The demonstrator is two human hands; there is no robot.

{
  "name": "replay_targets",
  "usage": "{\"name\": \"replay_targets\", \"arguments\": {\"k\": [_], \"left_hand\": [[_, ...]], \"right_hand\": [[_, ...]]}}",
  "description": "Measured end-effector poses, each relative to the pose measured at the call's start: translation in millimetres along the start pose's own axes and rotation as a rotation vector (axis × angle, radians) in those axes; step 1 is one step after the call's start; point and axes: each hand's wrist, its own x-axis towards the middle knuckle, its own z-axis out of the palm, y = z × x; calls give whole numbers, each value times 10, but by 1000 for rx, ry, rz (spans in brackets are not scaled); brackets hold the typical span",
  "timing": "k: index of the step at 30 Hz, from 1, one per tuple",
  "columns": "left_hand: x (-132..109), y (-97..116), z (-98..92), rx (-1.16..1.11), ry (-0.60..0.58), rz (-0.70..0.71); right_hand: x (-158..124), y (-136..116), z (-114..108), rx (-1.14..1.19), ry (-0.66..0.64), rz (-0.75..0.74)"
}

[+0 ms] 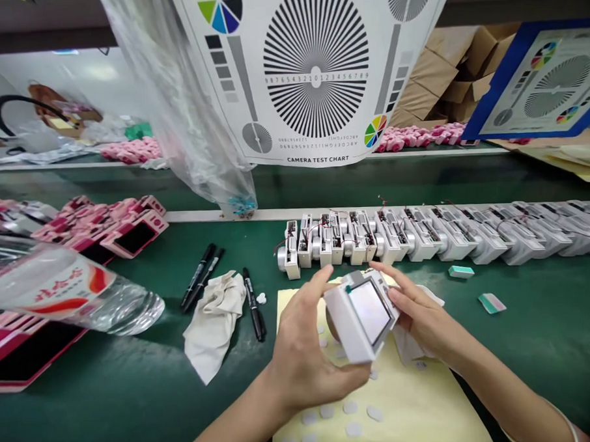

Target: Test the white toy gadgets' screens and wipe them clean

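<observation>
1. The left hand (305,357) and the right hand (421,313) both grip a white boxy plastic camera body (341,326), held in the air above the worktop (98,412). The fingers of both hands are curled part-way round it, not clenched.
2. Its glossy pale screen (370,312) faces up and to the right. The hands and the body itself hide most of its back, and a dark round part just shows beside the left palm.
3. Directly beneath lies a pale yellow sheet (405,398) dotted with small white oval pads (353,429), its lower edge cut off by the frame. A crumpled white cloth (408,343) sits partly under the right hand.
4. Beyond the hands runs a row of unfinished white housings (388,240) with exposed circuit parts, thin wires and silver cylinders. The row runs off the right edge.
5. To the left lie two black marker pens (197,277), a third marker (254,307) and a rumpled beige cloth (214,325).
6. A blurred clear plastic bottle (68,289) sits over pink boxes (100,226), both cut off at the left.
</observation>
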Motion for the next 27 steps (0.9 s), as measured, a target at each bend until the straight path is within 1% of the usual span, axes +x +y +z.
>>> {"name": "replay_targets", "arguments": {"k": [2, 5, 9, 12, 18, 20, 23, 25, 27], "left_hand": [[21, 41, -40, -11, 87, 40], [63, 89, -80, -43, 119, 105], [81, 111, -86, -52, 149, 146], [74, 110, -78, -53, 167, 184], [13, 97, -23, -61, 155, 240], [-15, 83, -8, -63, 181, 286], [-28, 66, -21, 2, 218, 371], [-17, 71, -46, 33, 185, 381], [-2, 95, -65, 3, 128, 367]], "right_hand": [[25, 85, 78, 171, -91, 93], [20, 143, 155, 269, -155, 177], [3, 141, 181, 297, -146, 201], [-9, 97, 178, 389, -134, 209], [-32, 7, 172, 455, -77, 195], [-33, 5, 177, 471, -71, 194], [-32, 18, 195, 497, -77, 204], [-33, 20, 208, 504, -80, 206], [-35, 12, 214, 491, -73, 194]]}}
